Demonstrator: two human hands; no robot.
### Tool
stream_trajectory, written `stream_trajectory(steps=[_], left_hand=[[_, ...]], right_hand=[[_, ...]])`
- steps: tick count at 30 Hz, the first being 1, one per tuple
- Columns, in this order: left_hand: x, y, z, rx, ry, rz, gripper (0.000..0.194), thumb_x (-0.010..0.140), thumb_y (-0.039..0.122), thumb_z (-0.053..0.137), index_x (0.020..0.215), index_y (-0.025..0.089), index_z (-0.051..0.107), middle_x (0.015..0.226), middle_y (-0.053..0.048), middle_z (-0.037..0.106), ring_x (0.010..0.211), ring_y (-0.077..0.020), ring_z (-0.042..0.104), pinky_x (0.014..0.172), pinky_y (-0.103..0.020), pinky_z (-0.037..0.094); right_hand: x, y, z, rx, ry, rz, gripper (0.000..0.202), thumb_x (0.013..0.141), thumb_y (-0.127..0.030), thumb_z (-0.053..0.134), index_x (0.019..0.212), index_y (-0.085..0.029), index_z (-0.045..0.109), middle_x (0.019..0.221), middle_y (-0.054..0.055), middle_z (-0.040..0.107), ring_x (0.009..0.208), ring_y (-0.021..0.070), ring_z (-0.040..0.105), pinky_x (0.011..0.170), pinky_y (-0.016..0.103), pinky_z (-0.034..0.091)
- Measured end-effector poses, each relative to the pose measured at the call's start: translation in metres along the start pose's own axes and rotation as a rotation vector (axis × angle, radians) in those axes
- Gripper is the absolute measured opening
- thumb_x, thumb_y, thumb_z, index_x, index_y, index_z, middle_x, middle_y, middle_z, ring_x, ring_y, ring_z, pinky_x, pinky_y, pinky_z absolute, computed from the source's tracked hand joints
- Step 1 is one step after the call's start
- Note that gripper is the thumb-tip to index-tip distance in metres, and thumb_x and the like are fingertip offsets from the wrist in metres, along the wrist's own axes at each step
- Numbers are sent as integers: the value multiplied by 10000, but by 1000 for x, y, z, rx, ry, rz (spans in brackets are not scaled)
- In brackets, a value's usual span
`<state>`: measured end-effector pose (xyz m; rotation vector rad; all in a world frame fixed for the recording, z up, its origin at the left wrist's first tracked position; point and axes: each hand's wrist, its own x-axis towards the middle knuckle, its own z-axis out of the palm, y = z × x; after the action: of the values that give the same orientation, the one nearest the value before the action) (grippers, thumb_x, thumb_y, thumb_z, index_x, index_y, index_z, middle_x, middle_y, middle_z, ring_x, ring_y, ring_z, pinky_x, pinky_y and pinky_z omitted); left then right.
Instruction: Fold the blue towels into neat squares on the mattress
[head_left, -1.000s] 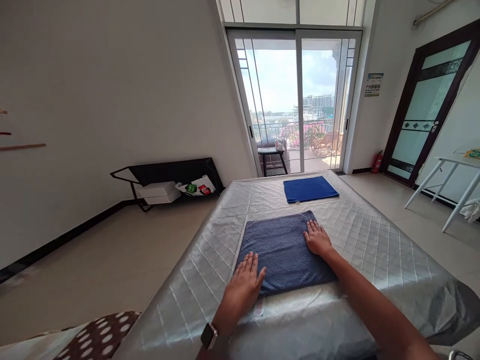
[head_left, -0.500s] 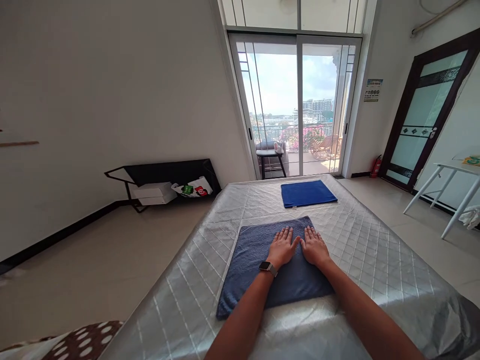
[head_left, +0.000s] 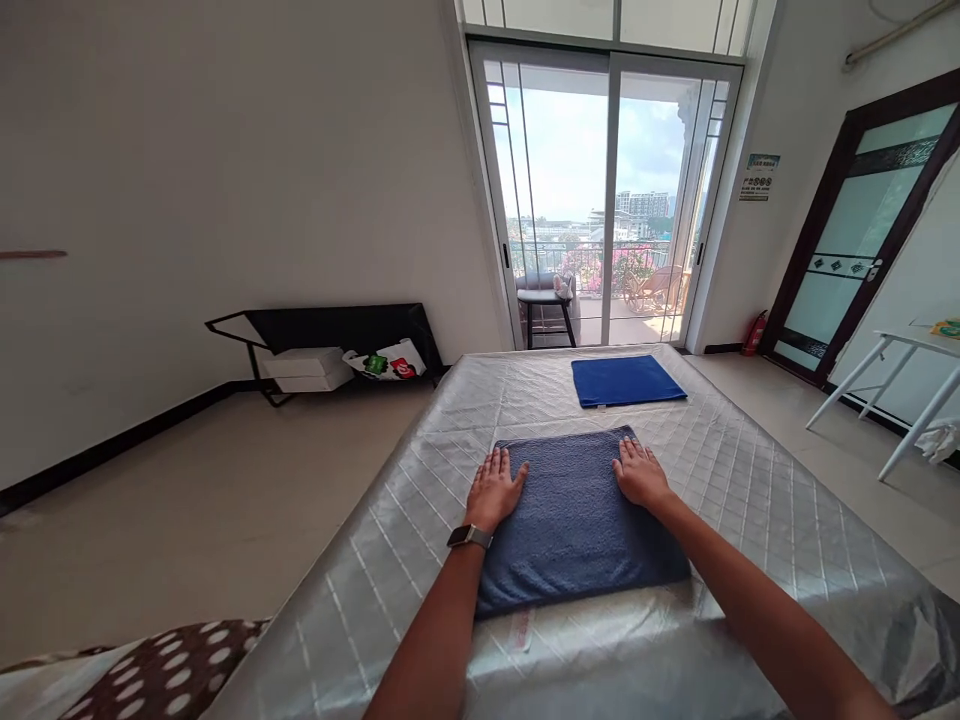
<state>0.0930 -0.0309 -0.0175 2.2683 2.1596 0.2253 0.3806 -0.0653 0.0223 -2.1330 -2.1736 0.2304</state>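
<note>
Plain grey wall (head_left: 225, 150) on the left, pale smooth floor (head_left: 262, 500) below. Brown fabric with white dots (head_left: 172, 665), bottom left corner. Black angular frame (head_left: 337, 325) against wall, with white boxy stack (head_left: 307, 370) and crinkly printed bag (head_left: 386, 360). Next, silver quilted bed cover (head_left: 390, 540), diamond stitching, shiny. Left hand (head_left: 495, 490), strapped watch (head_left: 470, 536) on wrist, open and flat, palm down on left edge of blue-grey cloth (head_left: 570, 520); cloth fuzzy, roughly rectangular, lying on bed cover, lower part slightly rippled. Bright blue cloth (head_left: 628, 381), smoother, flat beyond it. Right hand (head_left: 642, 472) open, palm down at cloth's right edge. Far right: white-legged table (head_left: 919, 345), dark-framed frosted door (head_left: 855, 220).
</note>
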Motion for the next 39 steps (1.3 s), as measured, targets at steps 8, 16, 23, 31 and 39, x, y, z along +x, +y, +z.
stream_trajectory(steps=[8, 16, 23, 31, 39], left_hand=[[3, -3, 3, -2, -20, 28, 791, 1022, 590, 166, 1555, 38, 360, 1619, -225, 355, 1509, -307, 347, 1223, -456, 284], [-3, -2, -11, 87, -69, 4, 797, 1026, 591, 197, 1542, 10, 376, 1614, -230, 371, 1502, -310, 361, 1230, -426, 279], [14, 69, -12, 23, -29, 273, 661, 1048, 512, 228, 1512, 103, 462, 1587, -172, 448, 1487, -290, 395, 1224, -459, 306], [41, 137, 10, -79, -50, 310, 649, 1049, 504, 237, 1539, 124, 427, 1612, -168, 415, 1517, -295, 336, 1241, -462, 263], [46, 9, 12, -10, -26, 43, 765, 1020, 548, 208, 1541, 15, 377, 1611, -210, 392, 1530, -315, 300, 1246, -485, 244]], right_hand=[[41, -4, 3, -10, 29, -33, 641, 1049, -398, 229, 1597, -71, 301, 1665, 135, 295, 1556, 211, 208, 1248, 384, 160], [41, -6, 10, 28, 66, 55, 652, 1052, -419, 231, 1596, -66, 305, 1677, 141, 255, 1563, 221, 182, 1247, 381, 144], [39, -8, 8, 84, 65, 49, 649, 1049, -408, 240, 1599, -69, 295, 1679, 133, 243, 1565, 231, 172, 1252, 400, 133], [40, -7, 12, 101, 67, 46, 634, 1052, -394, 263, 1594, -69, 311, 1675, 145, 254, 1564, 238, 178, 1251, 398, 133], [39, -8, 8, 101, 33, 68, 648, 1046, -425, 249, 1610, -109, 286, 1688, 109, 224, 1570, 211, 150, 1255, 391, 106]])
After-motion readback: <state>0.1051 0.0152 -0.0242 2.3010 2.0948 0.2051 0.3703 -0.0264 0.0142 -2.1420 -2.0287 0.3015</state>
